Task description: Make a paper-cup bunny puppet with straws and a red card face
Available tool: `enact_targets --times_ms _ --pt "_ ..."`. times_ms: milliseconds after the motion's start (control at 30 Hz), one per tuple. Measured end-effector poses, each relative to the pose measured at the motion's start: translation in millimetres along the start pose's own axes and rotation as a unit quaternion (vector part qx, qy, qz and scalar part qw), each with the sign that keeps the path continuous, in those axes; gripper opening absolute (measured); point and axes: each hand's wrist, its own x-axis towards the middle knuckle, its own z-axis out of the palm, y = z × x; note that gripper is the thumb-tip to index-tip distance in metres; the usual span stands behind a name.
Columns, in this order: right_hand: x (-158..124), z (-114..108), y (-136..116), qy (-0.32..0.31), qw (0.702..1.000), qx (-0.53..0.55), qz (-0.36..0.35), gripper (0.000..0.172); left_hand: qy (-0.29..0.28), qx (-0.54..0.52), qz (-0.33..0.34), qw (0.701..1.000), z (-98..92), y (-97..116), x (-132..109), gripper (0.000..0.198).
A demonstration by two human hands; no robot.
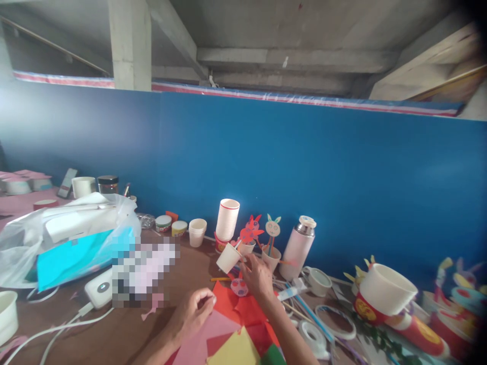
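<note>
My right hand point(256, 274) is closed at the side of a white paper cup point(228, 259), which tilts over the table. A red paper figure point(248, 232) rises just behind the cup's rim. Curled, with thumb and index finger close together, my left hand point(198, 306) hovers left of the coloured paper; I see nothing in it. Between the hands lies a pink paper animal face point(239, 287). Red paper point(224, 301), pink paper point(209, 334) and yellow paper point(235, 349) overlap beneath my forearms. Behind my right hand, a cup point(271, 258) holds a pale rabbit figure point(273, 227).
A stack of paper cups point(228, 220) and a pink thermos point(298, 251) stand along the blue partition point(304, 162). Tape rolls point(314, 338) and cup crafts point(386, 289) crowd the right. At left are a plastic bag point(125, 208), a white power bank point(99, 288) and cables.
</note>
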Motion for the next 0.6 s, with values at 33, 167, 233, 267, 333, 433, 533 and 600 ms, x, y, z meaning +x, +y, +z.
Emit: enact_targets --times_ms 33,167,233,267,333,433,533,600 --pt "0.0 -1.7 0.1 0.002 1.000 0.000 -0.002 0.018 0.000 -0.001 0.003 1.000 -0.1 0.4 -0.2 0.036" --pt "-3.5 -16.8 1.6 0.004 1.000 0.004 -0.014 0.018 -0.017 -0.010 0.011 1.000 -2.3 2.3 -1.4 0.035" --pt "-9.5 -28.8 3.7 0.003 1.000 0.010 -0.025 0.018 -0.023 -0.017 0.006 1.000 -3.8 4.6 -2.6 0.036" --pt "-14.0 -35.4 5.1 0.002 0.999 0.015 -0.032 0.018 -0.024 -0.020 0.005 0.999 -4.5 6.4 -3.5 0.036" --pt "-25.8 -48.6 8.8 0.003 0.999 0.023 -0.042 0.018 -0.028 -0.019 0.007 0.999 -5.7 11.0 -5.8 0.035" --pt "-48.7 -66.8 16.2 -0.012 0.998 0.029 -0.051 0.017 -0.042 -0.020 0.018 0.999 -6.1 17.6 -9.1 0.032" --pt "-72.1 -82.1 24.8 -0.035 0.998 0.029 -0.051 0.018 -0.050 -0.011 0.014 0.999 -5.1 20.5 -10.8 0.032" --pt "-85.2 -91.7 30.0 -0.044 0.998 0.025 -0.040 0.016 -0.062 -0.001 0.017 0.998 -4.6 20.7 -11.1 0.032"
